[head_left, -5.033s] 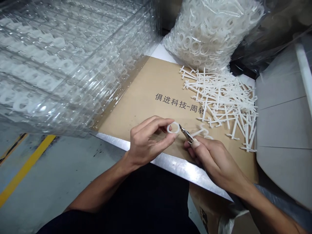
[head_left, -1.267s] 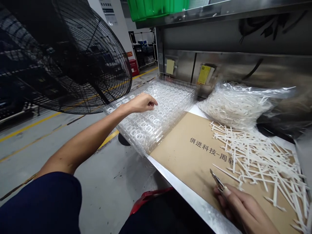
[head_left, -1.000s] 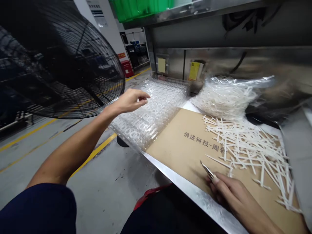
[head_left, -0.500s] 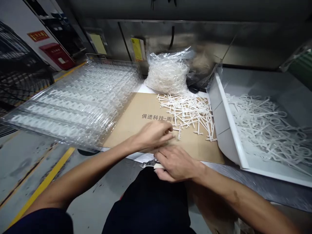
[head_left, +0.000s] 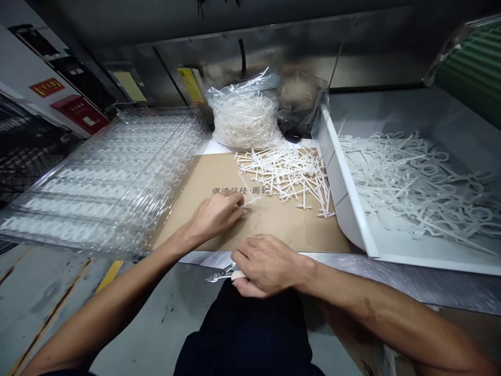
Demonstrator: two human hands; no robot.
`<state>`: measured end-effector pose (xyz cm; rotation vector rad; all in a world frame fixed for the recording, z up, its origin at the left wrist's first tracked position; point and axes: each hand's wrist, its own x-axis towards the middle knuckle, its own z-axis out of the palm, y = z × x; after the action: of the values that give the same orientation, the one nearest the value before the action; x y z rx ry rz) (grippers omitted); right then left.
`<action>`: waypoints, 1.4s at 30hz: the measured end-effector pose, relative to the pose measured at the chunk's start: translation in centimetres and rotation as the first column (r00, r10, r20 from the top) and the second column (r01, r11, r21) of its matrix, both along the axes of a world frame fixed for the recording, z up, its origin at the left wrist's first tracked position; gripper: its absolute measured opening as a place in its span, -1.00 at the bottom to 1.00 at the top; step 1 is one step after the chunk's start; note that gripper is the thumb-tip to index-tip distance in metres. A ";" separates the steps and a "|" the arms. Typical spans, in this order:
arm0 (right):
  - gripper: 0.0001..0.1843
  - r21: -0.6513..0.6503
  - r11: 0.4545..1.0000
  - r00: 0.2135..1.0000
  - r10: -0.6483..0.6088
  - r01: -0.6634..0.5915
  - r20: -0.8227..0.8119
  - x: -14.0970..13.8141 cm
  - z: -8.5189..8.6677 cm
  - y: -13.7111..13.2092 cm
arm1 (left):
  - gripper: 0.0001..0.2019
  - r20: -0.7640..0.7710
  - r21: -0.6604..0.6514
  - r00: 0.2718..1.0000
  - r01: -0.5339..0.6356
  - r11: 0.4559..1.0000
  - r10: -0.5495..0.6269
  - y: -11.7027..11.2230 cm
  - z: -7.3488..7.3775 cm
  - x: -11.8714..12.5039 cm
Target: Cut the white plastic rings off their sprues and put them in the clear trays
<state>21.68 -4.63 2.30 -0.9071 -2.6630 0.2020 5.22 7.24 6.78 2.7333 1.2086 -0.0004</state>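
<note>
My left hand (head_left: 217, 216) is over the cardboard sheet (head_left: 282, 227), its fingers pinched together. A thin white plastic T-shaped piece (head_left: 251, 201), blurred by motion, sticks out at the fingertips. Near the front edge of the cardboard, my right hand (head_left: 268, 263) is wrapped around a pair of cutting pliers (head_left: 219, 274). Their metal jaws point left, and part of a white handle shows beneath the fingers. Beyond both hands, a loose pile of white plastic pieces (head_left: 287, 175) lies on the cardboard.
On the left is a stack of clear plastic trays (head_left: 102, 180) with white parts. A clear bag (head_left: 246, 117) full of white pieces stands at the back. To the right, a white bin (head_left: 348, 198) holds loose ring-ended pieces, with a green corrugated object (head_left: 472, 68) behind it.
My left hand has moved left, away from my right hand, with a white plastic piece now showing at its fingertips. The right hand keeps the pliers. The view has shifted slightly right.
</note>
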 end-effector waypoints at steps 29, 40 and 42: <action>-0.72 -0.615 0.747 0.857 -0.468 0.252 -0.217 2.8 3.9 2.4 | -0.81 0.805 -0.015 0.575 -0.228 0.973 0.147 -2.8 -5.2 -2.9; -0.66 -0.776 0.587 0.807 -0.561 0.230 -0.185 3.1 4.0 2.8 | -0.79 0.849 0.128 0.529 -0.199 0.972 -0.003 -3.3 -5.2 -2.9; -0.65 -0.784 0.578 0.808 -0.561 0.225 -0.182 3.1 4.0 2.8 | -0.79 0.847 0.150 0.531 -0.201 0.968 -0.021 -3.4 -5.2 -2.8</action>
<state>24.80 -1.83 6.32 -1.4772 -1.8498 1.2789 2.39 3.84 1.63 2.2311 1.0321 1.4022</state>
